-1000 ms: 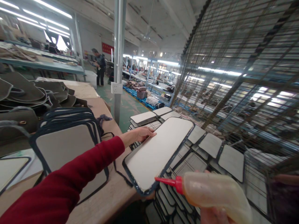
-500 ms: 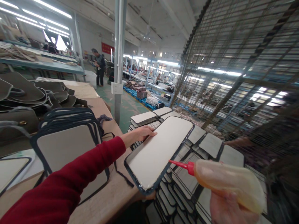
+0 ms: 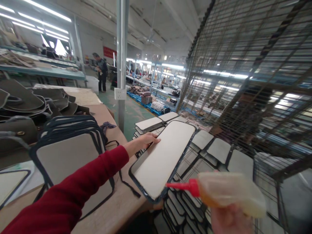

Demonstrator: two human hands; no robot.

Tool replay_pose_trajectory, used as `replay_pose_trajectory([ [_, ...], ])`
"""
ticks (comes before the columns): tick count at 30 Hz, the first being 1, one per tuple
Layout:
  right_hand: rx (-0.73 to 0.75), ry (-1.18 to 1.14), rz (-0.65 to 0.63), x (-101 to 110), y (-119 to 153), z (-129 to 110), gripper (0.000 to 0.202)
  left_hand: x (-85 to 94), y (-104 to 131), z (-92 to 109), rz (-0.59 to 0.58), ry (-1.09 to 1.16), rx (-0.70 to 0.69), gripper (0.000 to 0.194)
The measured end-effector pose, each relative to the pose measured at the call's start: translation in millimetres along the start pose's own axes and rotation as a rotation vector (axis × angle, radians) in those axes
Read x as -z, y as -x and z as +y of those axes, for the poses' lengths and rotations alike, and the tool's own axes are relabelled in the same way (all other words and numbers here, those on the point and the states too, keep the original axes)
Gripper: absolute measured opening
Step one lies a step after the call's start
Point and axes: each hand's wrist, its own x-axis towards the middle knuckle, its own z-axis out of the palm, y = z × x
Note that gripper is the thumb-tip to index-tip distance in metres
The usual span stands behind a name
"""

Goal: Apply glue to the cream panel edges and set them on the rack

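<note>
My left hand (image 3: pixel 149 139) grips the left edge of a long white panel (image 3: pixel 168 149) with rounded corners and a dark border, thumb on top. The panel is tilted, and its border glistens along the lower and right sides. In my right hand (image 3: pixel 230 217) is a translucent squeeze bottle (image 3: pixel 231 191) of yellowish liquid with a red nozzle. The nozzle's tip is at the panel's lower right edge; whether it touches I cannot tell. Part of my right hand is hidden behind the bottle.
Similar panels (image 3: pixel 219 151) lie on wire racks below and to the right. A stack of dark-edged panels (image 3: pixel 67 154) stands on the table (image 3: pixel 109 208) at left, near dark grey pieces (image 3: pixel 21 97). A metal post (image 3: pixel 121 65) and wire rack (image 3: pixel 243 58) rise ahead; a person (image 3: pixel 101 71) stands beyond.
The bottle has moved left and down, its nozzle tip sliding along the panel's right edge toward the lower corner. My left hand keeps its hold, and the panel has shifted slightly left.
</note>
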Motion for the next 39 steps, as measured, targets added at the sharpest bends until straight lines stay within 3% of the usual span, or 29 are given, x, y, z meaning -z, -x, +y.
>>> replay_pose_trajectory([
  [3,-0.004,-0.36,0.176,-15,-40,-12,0.023,-3.8,4,-1,-0.029,-0.008,-0.015,0.031],
  [6,-0.023,-0.622,0.23,-30,-71,-20,0.033,-6.3,7,-3,-0.05,-0.017,-0.02,0.032],
  [12,0.01,-0.579,0.183,-49,-99,-16,0.051,-9.9,11,0,-0.06,-0.028,-0.023,0.032],
  [15,0.044,-0.499,0.208,-55,-109,-2,0.064,-13.6,16,1,-0.117,-0.017,-0.044,0.033],
  [18,0.035,-0.389,0.21,-57,-112,17,0.065,-14.8,20,0,-0.16,0.006,-0.066,0.032],
  [22,0.023,-0.268,0.194,-52,-99,35,0.066,-11.7,22,-6,-0.227,-0.016,-0.094,0.033],
  [25,0.009,-0.175,0.156,-45,-65,34,0.066,-8.8,20,-9,-0.251,-0.027,-0.094,0.039],
  [27,0.005,-0.141,0.094,-40,-34,30,0.066,-7.1,17,-10,-0.23,-0.032,-0.082,0.042],
  [29,-0.017,-0.193,-0.08,-36,-8,26,0.064,-6.3,16,-11,-0.209,-0.048,-0.078,0.044],
  [31,-0.039,-0.262,-0.138,-34,-3,23,0.062,-7.2,18,-10,-0.194,-0.064,-0.086,0.044],
  [32,-0.016,-0.251,-0.098,-33,-11,23,0.062,-8.5,20,-9,-0.195,-0.07,-0.09,0.044],
  [34,0.033,-0.213,0.185,-31,-39,25,0.063,-12.2,25,-6,-0.207,-0.081,-0.099,0.044],
  [35,0.039,-0.211,0.259,-30,-56,28,0.064,-14.2,28,-5,-0.216,-0.086,-0.103,0.043],
  [37,0.052,-0.223,0.354,-28,-81,34,0.07,-16.9,33,-4,-0.234,-0.085,-0.108,0.043],
  [39,0.048,-0.216,0.347,-27,-82,40,0.071,-16.3,34,-4,-0.239,-0.064,-0.11,0.043],
])
